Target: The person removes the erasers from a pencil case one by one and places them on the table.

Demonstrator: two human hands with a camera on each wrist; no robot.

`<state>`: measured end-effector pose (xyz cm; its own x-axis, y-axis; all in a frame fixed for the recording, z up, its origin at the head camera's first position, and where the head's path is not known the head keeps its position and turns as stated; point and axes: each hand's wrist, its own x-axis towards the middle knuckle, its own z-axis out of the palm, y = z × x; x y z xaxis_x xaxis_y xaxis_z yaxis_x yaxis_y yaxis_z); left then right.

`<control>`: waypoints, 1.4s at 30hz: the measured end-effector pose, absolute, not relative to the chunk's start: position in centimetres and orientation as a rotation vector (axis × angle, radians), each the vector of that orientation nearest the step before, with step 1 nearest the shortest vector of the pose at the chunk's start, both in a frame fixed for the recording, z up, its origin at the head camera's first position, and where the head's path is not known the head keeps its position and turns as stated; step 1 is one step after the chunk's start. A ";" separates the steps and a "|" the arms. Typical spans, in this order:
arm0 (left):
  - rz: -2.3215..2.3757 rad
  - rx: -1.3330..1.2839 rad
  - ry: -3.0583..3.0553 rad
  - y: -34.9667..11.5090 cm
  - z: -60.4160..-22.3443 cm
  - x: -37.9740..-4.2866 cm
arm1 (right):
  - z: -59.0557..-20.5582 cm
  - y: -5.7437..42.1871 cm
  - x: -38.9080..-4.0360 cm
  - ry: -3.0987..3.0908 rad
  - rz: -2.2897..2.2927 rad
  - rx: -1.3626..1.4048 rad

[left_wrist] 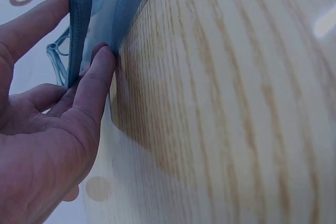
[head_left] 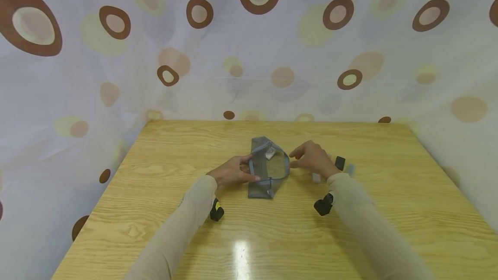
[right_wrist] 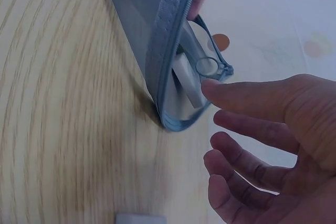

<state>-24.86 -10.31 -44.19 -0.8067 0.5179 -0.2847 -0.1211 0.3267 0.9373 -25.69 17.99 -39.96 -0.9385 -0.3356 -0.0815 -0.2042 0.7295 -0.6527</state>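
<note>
A blue-grey mesh zipper pouch [head_left: 259,189] sits on the table with its zippered mouth spread wide. Inside it lies a small white object [head_left: 270,152], also visible in the right wrist view as a white block [right_wrist: 187,80]. My left hand [head_left: 232,171] holds the left rim of the pouch, with the zipper edge [left_wrist: 79,22] between thumb and fingers in the left wrist view. At the pouch's right rim hovers my right hand [head_left: 312,157], fingers loosely bent and nothing in them. Its thumb tip is close to the zipper edge; whether they touch I cannot tell.
Right of the pouch, partly behind my right hand, lie a black item [head_left: 340,163], a light blue-grey item [head_left: 350,170] and a whitish piece [head_left: 316,178]. They rest on the wooden table [head_left: 186,141]. A patterned curtain [head_left: 249,55] hangs behind the table.
</note>
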 end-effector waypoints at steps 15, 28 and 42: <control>1.535 0.325 2.028 -10.4 -44.2 -24.9 | -41.0 14.0 -26.5 2.824 -1.022 -0.338; 1.560 0.305 1.991 -10.3 -44.4 -24.9 | -42.3 11.7 -27.0 2.900 -1.001 -0.202; 1.562 0.330 1.979 -10.3 -44.3 -25.0 | -43.0 11.0 -27.2 2.983 -0.995 -0.116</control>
